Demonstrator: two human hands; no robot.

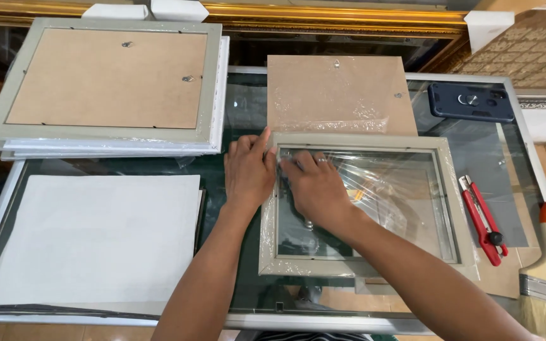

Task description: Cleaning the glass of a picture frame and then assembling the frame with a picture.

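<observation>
A grey picture frame (pixel 361 208) lies flat on the glass table (pixel 235 107), face down. Its long side runs left to right. The left hand (pixel 248 170) is open and rests flat on the frame's top left corner. The right hand (pixel 316 186) is open too, pressing flat on the clear plastic wrap (pixel 399 189) inside the frame. A brown backing board (pixel 339 91) lies just behind it. A red cutter (pixel 483 218) lies to the right.

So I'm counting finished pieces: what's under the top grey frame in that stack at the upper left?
Under the top grey frame, which lies back side up, edges of more white and grey frames stick out, wrapped in clear film. Their number and faces cannot be told; they are covered.
</observation>
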